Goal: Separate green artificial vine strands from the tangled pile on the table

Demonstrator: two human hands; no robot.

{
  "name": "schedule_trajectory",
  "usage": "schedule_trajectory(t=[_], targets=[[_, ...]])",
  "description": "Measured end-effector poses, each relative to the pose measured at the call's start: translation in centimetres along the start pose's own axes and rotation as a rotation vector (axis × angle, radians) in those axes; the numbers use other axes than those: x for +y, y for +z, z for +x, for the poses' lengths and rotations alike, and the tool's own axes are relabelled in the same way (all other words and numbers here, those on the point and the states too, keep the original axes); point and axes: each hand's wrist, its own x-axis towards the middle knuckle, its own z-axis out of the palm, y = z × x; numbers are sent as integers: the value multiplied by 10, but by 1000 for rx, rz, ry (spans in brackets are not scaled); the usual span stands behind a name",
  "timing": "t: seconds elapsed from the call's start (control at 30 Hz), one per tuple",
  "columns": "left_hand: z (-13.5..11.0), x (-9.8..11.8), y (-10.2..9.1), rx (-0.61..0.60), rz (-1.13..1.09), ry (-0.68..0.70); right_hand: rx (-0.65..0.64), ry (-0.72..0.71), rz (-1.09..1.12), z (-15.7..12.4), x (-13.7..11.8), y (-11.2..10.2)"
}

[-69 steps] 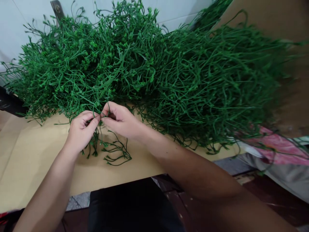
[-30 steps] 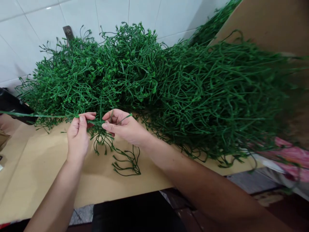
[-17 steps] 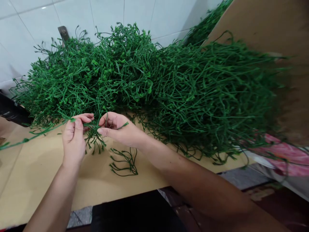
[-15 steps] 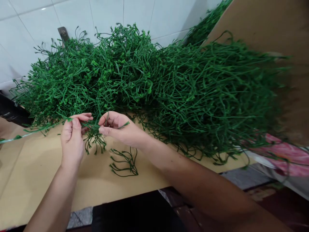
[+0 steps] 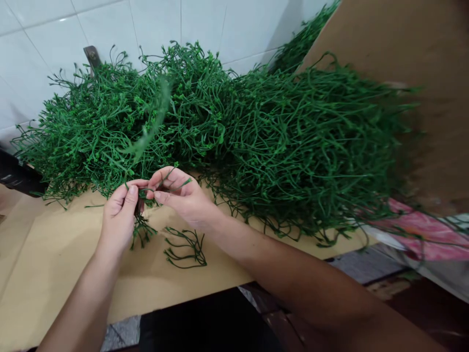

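Note:
My left hand [image 5: 122,208] is closed around a small bunch of green plastic stems [image 5: 142,229], whose tips hang down below the fingers. Close against it, my right hand [image 5: 179,195] pinches a thin green stem between thumb and fingers; one end of that stem [image 5: 186,182] sticks out past the fingers. Where the hands meet, the fingers hide how the stems join. A blurred green strand [image 5: 152,129] rises in the air above my hands. A loose branched sprig [image 5: 188,248] lies on the tan board [image 5: 73,274] just below my right hand.
A large heap of green stems [image 5: 120,112] runs along the tiled wall [image 5: 157,24], with its right part [image 5: 311,146] reaching a cardboard sheet [image 5: 436,98]. A black cylindrical object [image 5: 18,171] stands at the left edge. Pink patterned material [image 5: 421,232] lies at the right.
My left hand has moved right, up against my right hand. The strand that stretched out to the left now swings blurred above the hands. The view has shifted slightly.

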Motion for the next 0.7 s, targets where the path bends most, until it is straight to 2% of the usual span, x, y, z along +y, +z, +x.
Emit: schedule_trajectory(t=[0.17, 0.33, 0.57, 0.7], targets=[[1, -1, -4, 32, 96, 51, -48, 28, -2, -2, -7, 0], [1, 0, -5, 17, 182, 133, -143, 64, -132, -2, -8, 1], [-1, 8, -6, 66, 321, 169, -235, -83, -517, -9, -15, 7], [7, 8, -19, 207, 322, 194, -290, -244, -689, -19, -22, 11]])
